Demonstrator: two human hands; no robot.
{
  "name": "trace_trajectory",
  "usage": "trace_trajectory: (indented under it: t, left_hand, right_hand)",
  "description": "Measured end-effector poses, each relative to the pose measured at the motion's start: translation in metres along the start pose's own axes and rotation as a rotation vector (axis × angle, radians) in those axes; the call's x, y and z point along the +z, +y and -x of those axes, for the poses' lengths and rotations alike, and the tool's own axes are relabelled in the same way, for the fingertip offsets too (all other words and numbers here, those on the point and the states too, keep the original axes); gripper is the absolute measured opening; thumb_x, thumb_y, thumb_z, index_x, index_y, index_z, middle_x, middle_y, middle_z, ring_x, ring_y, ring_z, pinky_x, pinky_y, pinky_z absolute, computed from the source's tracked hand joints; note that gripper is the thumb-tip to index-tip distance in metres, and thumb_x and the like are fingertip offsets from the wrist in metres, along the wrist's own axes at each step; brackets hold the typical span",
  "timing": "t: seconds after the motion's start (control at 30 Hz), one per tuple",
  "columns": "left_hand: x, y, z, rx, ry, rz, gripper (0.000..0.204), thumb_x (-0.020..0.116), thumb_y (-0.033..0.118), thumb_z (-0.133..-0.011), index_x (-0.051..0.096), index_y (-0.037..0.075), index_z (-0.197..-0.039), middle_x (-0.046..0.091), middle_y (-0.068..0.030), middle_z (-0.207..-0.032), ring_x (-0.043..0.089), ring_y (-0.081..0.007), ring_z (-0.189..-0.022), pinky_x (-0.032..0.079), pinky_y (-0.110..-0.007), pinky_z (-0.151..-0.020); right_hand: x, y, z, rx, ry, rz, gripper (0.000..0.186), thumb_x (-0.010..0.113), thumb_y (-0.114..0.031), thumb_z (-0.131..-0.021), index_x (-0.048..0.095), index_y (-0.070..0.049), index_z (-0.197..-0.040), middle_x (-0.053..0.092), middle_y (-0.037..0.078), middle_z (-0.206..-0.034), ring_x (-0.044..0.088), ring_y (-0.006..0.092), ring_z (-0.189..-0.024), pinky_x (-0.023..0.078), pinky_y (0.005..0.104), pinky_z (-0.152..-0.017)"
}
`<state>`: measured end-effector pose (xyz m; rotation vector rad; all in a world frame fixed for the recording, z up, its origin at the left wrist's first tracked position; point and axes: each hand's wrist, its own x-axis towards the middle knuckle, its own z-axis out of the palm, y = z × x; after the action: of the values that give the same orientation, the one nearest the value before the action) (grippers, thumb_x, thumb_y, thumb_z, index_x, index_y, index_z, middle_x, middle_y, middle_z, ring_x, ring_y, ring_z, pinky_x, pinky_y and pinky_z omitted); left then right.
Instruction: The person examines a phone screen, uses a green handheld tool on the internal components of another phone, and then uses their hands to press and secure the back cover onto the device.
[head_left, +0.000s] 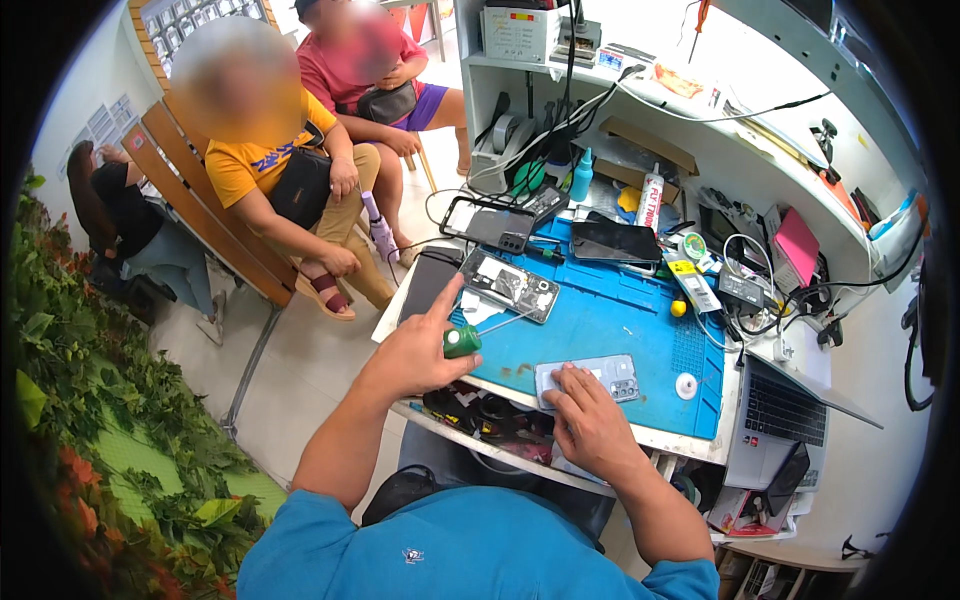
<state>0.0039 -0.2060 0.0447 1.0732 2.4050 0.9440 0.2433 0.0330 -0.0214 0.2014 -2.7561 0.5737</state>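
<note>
Screwdriver [462, 342] gripped in left hand [420, 352] over blue mat [605, 322], right hand [592, 412] touching phone [612, 371] at mat's near edge, pinch unclear

At the far side of the bench [690, 446], a white tube [650, 198] is bearing printed letters and digits.

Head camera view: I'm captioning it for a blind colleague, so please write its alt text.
A person's left hand holds a green-handled screwdriver while their right hand rests on a grey phone-shaped piece on a blue work mat. An opened phone lies just beyond the screwdriver; people sit at upper left.
</note>
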Motion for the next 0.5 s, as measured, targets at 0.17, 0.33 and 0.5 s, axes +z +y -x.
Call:
trace_trajectory:
  t: [0.17,0.33,0.5]
  left_hand:
    - [-0.012,-0.019,-0.012,-0.108,-0.077,-0.079,0.13,0.099,0.043,-0.084,0.03,-0.001,-0.185,0.081,-0.0321,-0.122,0.078,-0.0353,-0.093,0.06,-0.041,-0.087]
    - [-0.019,-0.014,-0.032,-0.145,-0.236,0.017,0.133,0.098,0.05,-0.083,0.031,-0.009,-0.181,0.079,-0.0393,-0.129,0.078,-0.0474,-0.129,0.059,-0.049,-0.11]
    - [-0.011,-0.031,-0.051,-0.039,-0.153,-0.02,0.133,0.098,0.049,-0.082,0.031,-0.011,-0.18,0.068,-0.0436,-0.153,0.069,-0.0498,-0.146,0.053,-0.046,-0.123]
  right_hand:
    - [-0.001,-0.003,-0.004,-0.019,0.001,0.028,0.045,0.077,-0.002,-0.09,0.072,-0.002,-0.134,0.068,0.027,-0.152,0.061,0.0464,-0.153,0.049,0.0577,-0.132]
    - [-0.003,-0.003,-0.004,-0.016,-0.007,0.028,0.044,0.077,-0.002,-0.09,0.072,-0.002,-0.134,0.068,0.027,-0.152,0.061,0.0462,-0.153,0.048,0.0576,-0.133]
    - [-0.001,-0.001,-0.004,-0.016,-0.008,0.016,0.046,0.077,-0.002,-0.09,0.072,-0.002,-0.135,0.068,0.027,-0.151,0.061,0.0462,-0.153,0.048,0.0577,-0.133]
